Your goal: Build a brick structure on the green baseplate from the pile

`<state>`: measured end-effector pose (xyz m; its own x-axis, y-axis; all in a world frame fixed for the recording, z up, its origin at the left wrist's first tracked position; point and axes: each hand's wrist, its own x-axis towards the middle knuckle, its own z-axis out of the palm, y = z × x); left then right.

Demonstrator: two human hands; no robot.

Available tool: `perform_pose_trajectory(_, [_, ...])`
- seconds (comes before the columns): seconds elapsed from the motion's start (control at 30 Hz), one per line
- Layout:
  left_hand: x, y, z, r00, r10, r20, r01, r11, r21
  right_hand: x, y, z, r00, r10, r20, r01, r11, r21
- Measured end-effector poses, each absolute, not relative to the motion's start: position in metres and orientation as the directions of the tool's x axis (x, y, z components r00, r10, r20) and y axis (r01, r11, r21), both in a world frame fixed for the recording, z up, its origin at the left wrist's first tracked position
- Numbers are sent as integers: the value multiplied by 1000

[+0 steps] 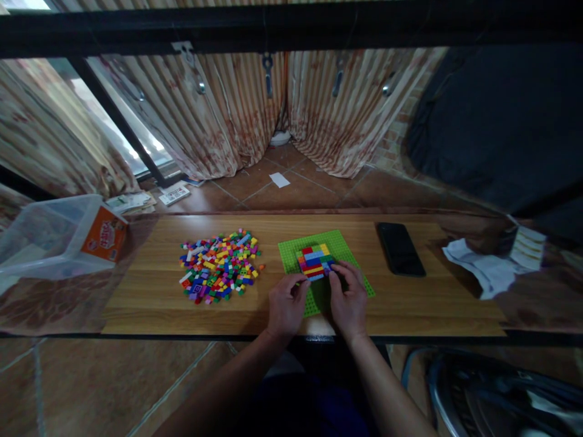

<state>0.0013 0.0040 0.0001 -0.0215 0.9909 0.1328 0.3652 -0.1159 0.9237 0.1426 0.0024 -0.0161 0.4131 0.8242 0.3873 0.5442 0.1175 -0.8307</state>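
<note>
Head view: wooden table [146, 306] runs across the middle of the frame. Brown tile floor [259, 193] shows beyond it and again at the lower left. Patterned curtains [218, 121] hang across the upper part; a black bar [291, 29] crosses the top; window glass shows at upper left; dark cloth [501, 133] fills the upper right. A white card [279, 179] lies on the tiles, upper centre.

Far left: clear tub [40, 233], tipped on its side, orange label [105, 233] facing right. Left of centre on the table: loose heap of small mixed-colour bricks [221, 267], a few strays at its edges. Right of centre: black phone [401, 249], lying flat. Farther right: crumpled white paper [478, 267] across the table's end.

Centre, slightly right: green baseplate [339, 243], set askew, studs up. On it sits the build [314, 261], a compact block in red, blue, yellow and other colours.

My left hand [286, 303] is at the build's lower left corner, fingers curled, thumb and forefinger tips nearly together. Cannot tell whether a brick is pinched between them. My right hand [350, 297] is at the build's right edge, over the baseplate, fingers bent, thumb and forefinger close by a blue-purple part. Whether they grip it or only touch it, cannot tell.
</note>
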Motion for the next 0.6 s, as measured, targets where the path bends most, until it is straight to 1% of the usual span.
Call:
perform_pose_trajectory(0.13, [4,6,-3,-32,984,173,426,-143,893,142,3,-15,409,833,374,548,104,-830])
perform_pose_trajectory(0.37, [3,7,-5,8,979,202,516,-177,838,143,3,-14,398,835,380,548,116,-828])
perform_pose_trajectory(0.6, [5,10,-3,5,985,170,565,-144,812,143,3,-15,400,840,368,564,92,-821])
